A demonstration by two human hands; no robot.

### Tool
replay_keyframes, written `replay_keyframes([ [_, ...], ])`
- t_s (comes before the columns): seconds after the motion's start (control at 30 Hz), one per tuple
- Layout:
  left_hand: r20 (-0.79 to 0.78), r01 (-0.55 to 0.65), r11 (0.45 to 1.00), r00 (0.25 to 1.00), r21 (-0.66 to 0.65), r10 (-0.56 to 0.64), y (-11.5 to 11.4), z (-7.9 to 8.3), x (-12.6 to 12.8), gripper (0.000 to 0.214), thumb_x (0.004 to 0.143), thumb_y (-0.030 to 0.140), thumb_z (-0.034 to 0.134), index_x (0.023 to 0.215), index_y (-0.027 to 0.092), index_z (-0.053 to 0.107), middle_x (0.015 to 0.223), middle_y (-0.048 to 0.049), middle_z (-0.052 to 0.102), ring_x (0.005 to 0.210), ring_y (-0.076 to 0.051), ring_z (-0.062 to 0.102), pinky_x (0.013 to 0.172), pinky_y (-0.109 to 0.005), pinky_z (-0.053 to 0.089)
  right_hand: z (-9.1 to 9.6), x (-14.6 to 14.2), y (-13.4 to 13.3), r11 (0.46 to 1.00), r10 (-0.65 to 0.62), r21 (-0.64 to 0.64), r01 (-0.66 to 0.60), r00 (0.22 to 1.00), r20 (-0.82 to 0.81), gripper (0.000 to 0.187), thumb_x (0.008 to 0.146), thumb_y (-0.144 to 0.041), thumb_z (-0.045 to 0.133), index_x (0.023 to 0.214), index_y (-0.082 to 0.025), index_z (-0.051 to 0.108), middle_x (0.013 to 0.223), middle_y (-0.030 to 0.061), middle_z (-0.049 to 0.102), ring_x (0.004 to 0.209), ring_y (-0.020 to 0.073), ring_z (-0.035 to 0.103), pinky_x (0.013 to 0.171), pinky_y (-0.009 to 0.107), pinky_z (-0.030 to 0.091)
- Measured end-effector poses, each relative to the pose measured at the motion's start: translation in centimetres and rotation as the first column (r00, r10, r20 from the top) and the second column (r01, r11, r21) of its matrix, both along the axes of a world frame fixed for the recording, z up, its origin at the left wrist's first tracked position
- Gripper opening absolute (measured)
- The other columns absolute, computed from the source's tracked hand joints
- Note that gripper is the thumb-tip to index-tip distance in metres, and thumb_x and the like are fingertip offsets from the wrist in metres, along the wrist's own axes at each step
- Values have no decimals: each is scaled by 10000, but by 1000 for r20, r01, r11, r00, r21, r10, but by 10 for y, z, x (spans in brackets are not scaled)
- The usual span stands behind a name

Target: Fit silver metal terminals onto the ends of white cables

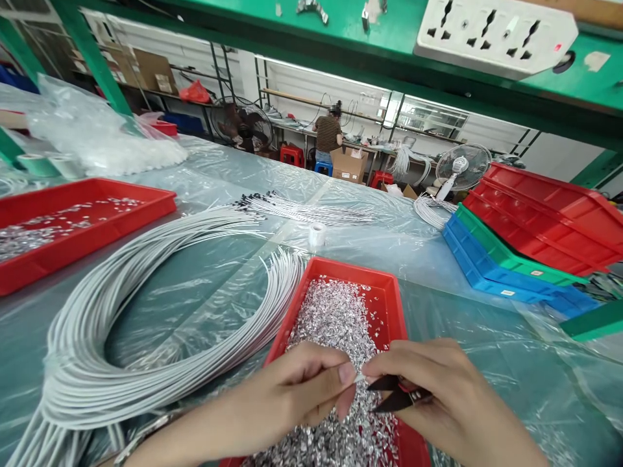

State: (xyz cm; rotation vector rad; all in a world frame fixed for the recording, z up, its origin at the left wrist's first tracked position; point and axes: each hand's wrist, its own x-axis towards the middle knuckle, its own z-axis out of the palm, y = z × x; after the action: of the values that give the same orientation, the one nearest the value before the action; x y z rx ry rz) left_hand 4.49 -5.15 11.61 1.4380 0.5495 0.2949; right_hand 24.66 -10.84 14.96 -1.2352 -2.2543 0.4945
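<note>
My left hand is closed in a pinch on the tip of a thin white cable end, over a red tray full of small silvery foil scraps. My right hand is closed around small black thread snips, their blades right below the cable tip. Both hands meet at the near edge of the tray. A large curved bundle of white cables lies on the plastic-covered table to the left of the tray.
Another red tray with foil scraps sits at the left. Stacked red, green and blue trays stand at the right. A small white tape roll and more cable bundles lie further back. A person works at a distant bench.
</note>
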Motion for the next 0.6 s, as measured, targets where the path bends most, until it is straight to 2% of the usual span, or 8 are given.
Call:
replay_keyframes([
  [0.1, -68, 5, 991, 998, 131, 4, -2, -1, 0, 409, 944, 456, 354, 732, 162, 541, 544, 65, 341, 503, -96, 310, 466, -244, 236, 2, 0, 2, 996, -7, -91, 7, 1000, 6, 347, 669, 25, 593, 905, -225, 641, 750, -60, 674, 587, 99, 574, 541, 246, 383],
  [0.2, -125, 27, 975, 992, 221, 1, -2, -1, 0, 404, 959, 421, 316, 745, 166, 545, 587, 55, 356, 540, -101, 324, 495, -248, 254, 3, -1, 3, 987, -14, -161, 20, 999, 40, 346, 666, 30, 587, 896, -220, 649, 753, -53, 685, 602, 110, 589, 560, 252, 391],
  [0.33, -176, 59, 955, 984, 291, -7, -3, -2, -1, 382, 962, 364, 305, 769, 169, 570, 602, 50, 384, 556, -102, 348, 503, -244, 264, 6, -2, 3, 971, -18, -236, 43, 994, 108, 320, 704, 14, 571, 897, -229, 649, 775, -48, 694, 645, 133, 615, 612, 280, 396],
  [0.43, -221, 82, 934, 975, 349, -4, -4, -2, 0, 347, 950, 289, 315, 769, 174, 588, 597, 47, 413, 542, -98, 362, 490, -235, 265, 7, -2, 4, 953, 2, -301, 43, 989, 147, 294, 712, -4, 545, 877, -222, 652, 767, -35, 689, 648, 141, 611, 597, 282, 393],
  [0.6, -267, 117, 920, 964, 374, -14, -5, -2, 2, 298, 918, 220, 339, 753, 172, 583, 598, 41, 450, 554, -93, 420, 496, -216, 290, 8, -1, 7, 938, 35, -347, 26, 985, 169, 267, 721, -27, 493, 854, -209, 635, 723, -19, 659, 620, 142, 574, 569, 274, 372],
])
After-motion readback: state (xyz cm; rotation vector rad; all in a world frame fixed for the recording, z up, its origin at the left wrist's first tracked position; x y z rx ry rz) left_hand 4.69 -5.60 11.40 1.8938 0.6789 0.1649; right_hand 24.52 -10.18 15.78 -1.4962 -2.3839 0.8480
